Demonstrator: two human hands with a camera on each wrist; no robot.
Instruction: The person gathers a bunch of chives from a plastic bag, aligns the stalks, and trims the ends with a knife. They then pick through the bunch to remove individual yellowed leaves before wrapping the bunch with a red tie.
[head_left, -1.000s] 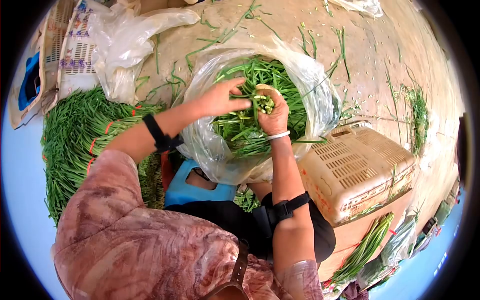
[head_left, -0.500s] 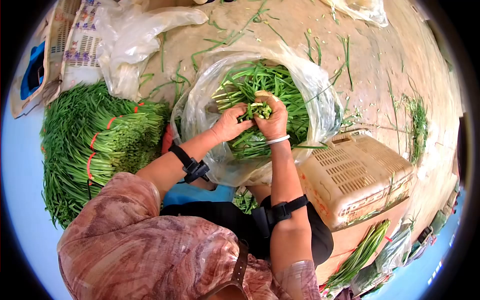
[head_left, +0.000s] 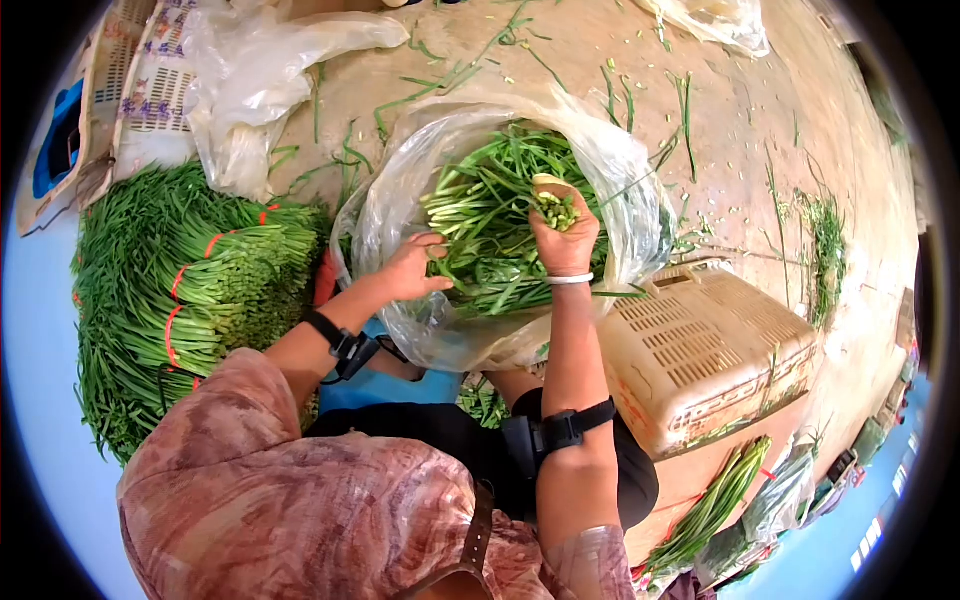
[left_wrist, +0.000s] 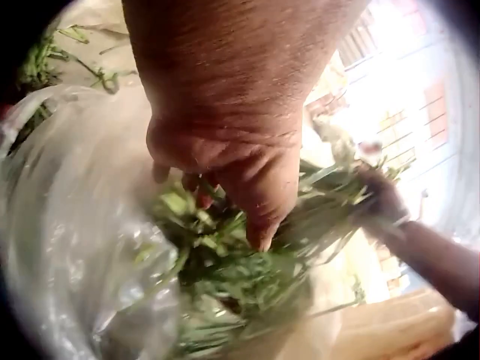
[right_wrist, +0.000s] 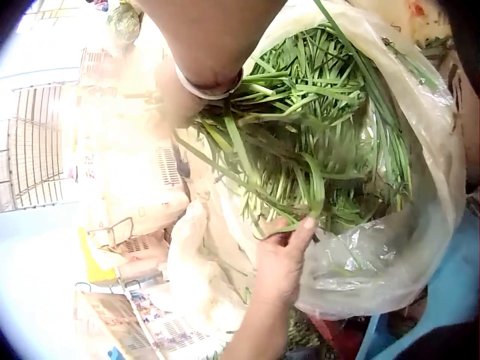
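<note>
In the head view, the right hand [head_left: 565,238] grips a bunch of green stalks [head_left: 556,211], cut ends facing up, over a clear plastic bag [head_left: 385,212]. Loose long green leaves and stalks [head_left: 500,185] fill the bag. At the bag's left side is the left hand [head_left: 412,268], thumb and fingers spread apart beside some leaves. The right wrist view shows the left hand [right_wrist: 281,266] with its thumb by a leaf [right_wrist: 316,184]; whether it holds that leaf is unclear. In the left wrist view the left hand [left_wrist: 232,172] points down over greens [left_wrist: 247,285].
Tied green bundles [head_left: 200,290] with red bands are piled at the left. An upturned beige crate [head_left: 700,345] stands right of the bag, with another bundle [head_left: 715,500] below it. A blue stool [head_left: 400,385] is by the legs. Scraps litter the floor [head_left: 740,130].
The left hand has moved away from the stalk ends, down and left to the bag's left side, its fingers spreading. The right hand still grips the bunch, slightly farther right.
</note>
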